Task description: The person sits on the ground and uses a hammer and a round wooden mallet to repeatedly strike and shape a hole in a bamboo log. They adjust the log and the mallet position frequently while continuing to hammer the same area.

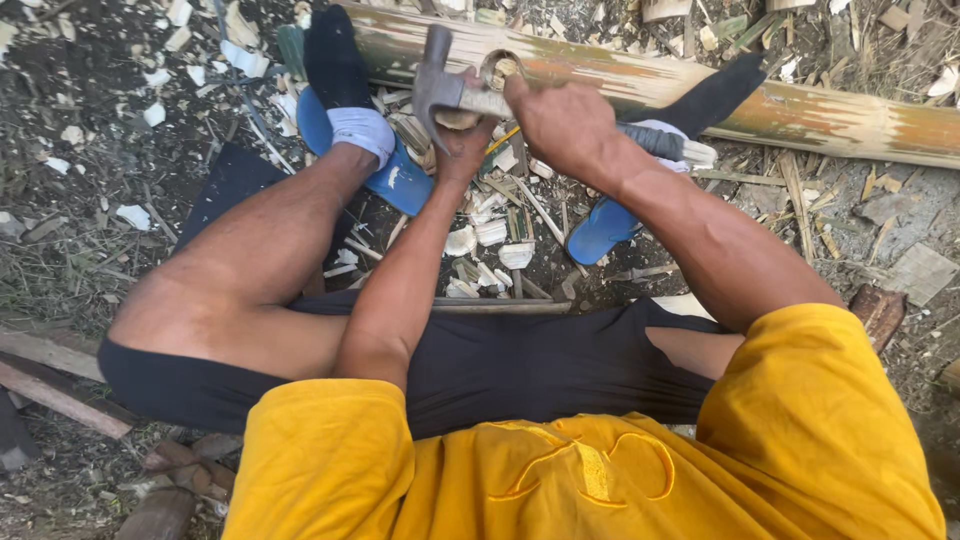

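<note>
Head view. The right hand is closed around the wooden handle of a claw hammer, fingers wrapped fully; the steel head stands just left of the hand, above a hole cut in the wall of a thick bamboo pole. The left hand sits directly beneath the hammer head, fingers curled; it appears to grip a pale piece at the hole, but what it holds cannot be made out. The pole lies across the ground at the top of the view, with both feet against it, in dark socks and blue sandals. Pale bamboo chips lie scattered on the soil between the legs. The person sits low, wearing a yellow shirt and black shorts.
</note>
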